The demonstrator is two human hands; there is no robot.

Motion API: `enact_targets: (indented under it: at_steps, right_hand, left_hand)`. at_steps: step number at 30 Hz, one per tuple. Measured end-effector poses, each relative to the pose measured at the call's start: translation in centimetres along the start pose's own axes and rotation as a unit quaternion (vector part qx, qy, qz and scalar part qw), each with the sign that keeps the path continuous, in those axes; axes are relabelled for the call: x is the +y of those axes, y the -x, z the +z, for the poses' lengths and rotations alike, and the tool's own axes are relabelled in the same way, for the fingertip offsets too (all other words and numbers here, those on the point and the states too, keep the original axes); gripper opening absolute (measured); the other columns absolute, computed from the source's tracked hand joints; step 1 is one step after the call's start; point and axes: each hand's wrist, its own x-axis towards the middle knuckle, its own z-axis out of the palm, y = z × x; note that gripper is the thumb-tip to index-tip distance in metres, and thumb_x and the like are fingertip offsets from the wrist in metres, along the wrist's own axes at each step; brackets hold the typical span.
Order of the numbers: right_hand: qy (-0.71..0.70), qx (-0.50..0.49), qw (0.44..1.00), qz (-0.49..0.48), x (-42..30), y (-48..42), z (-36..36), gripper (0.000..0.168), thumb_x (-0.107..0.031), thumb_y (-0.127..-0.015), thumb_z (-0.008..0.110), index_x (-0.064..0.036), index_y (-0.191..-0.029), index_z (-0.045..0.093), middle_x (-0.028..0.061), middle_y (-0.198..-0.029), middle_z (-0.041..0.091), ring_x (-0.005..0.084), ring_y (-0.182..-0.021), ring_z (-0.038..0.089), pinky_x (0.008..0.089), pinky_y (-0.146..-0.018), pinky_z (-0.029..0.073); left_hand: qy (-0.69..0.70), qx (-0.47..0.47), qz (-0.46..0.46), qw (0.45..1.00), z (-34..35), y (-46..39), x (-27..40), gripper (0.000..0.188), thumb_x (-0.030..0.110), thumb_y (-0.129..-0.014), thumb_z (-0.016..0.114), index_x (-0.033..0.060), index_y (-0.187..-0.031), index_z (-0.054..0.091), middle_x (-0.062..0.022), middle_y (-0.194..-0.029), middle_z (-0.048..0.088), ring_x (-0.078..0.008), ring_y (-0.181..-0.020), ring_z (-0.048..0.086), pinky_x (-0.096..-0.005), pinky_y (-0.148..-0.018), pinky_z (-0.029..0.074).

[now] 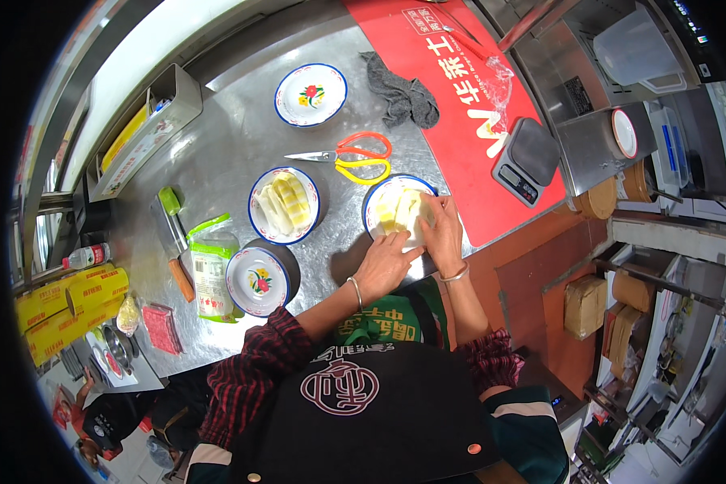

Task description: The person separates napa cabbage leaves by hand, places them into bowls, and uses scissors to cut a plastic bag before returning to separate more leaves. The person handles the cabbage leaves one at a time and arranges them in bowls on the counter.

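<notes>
A white enamel bowl with a blue rim point(372, 202) stands near the table's front edge, holding pale yellow-and-white food slices point(404, 209). My left hand point(387, 263) reaches over its near side, fingertips at the slices. My right hand point(444, 233) bends over the right side, fingers and thumb at the food; its grip is partly hidden. To the left, a second bowl point(254, 209) contains similar striped slices point(289, 202). Scissors with one red and one yellow handle point(354, 158) lie behind the two bowls, blades pointing left.
Two flower-patterned bowls point(310, 95) point(258, 282), a grey cloth point(402, 91) and a digital scale point(527, 160) on a red mat point(460, 121) surround the work. Leftward are a green-and-white food bag point(212, 278), wooden-handled tool point(181, 280) and red packet point(161, 328). People point(115, 417) stand at lower left.
</notes>
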Motion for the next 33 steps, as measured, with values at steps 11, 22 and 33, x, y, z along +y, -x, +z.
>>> enact_targets:
  at_steps: [11, 22, 33]
  right_hand:
    - [0.032, 0.053, 0.998, -0.022, 1.4, -1.1, 1.5, 0.038, 0.003, -0.071, 0.063, -0.007, -0.108, 0.056, 0.0117, -0.09, 0.048, 0.0286, -0.085, 0.054, 0.0366, -0.07, 0.047]
    - [0.022, -0.07, 0.995, 0.071, 1.6, 4.2, -0.9, 0.026, -0.007, -0.069, 0.068, -0.006, -0.088, 0.052, 0.0096, -0.084, 0.047, 0.0263, -0.069, 0.056, 0.0354, -0.059, 0.046]
    - [0.016, -0.044, 0.997, 0.065, 1.9, 3.3, -0.1, 0.018, -0.008, -0.072, 0.067, -0.007, -0.084, 0.054, 0.0085, -0.079, 0.05, 0.0264, -0.069, 0.056, 0.0366, -0.061, 0.045]
  left_hand:
    - [-0.065, 0.016, -0.026, 0.997, 0.8, 0.4, 0.1, 0.045, 0.014, -0.074, 0.063, 0.0093, -0.119, 0.056, -0.0159, -0.108, 0.051, -0.0262, -0.102, 0.049, -0.036, -0.084, 0.037]
    - [-0.101, 0.011, -0.02, 0.995, 1.3, 1.3, 0.1, 0.044, 0.009, -0.079, 0.049, 0.0026, -0.122, 0.051, -0.0158, -0.108, 0.052, -0.0248, -0.099, 0.051, -0.0354, -0.083, 0.038]
    - [-0.021, 0.026, -0.063, 0.997, 1.3, 2.6, -0.6, 0.039, 0.008, -0.075, 0.059, 0.0004, -0.113, 0.053, -0.0167, -0.111, 0.051, -0.0325, -0.101, 0.051, -0.0402, -0.088, 0.041]
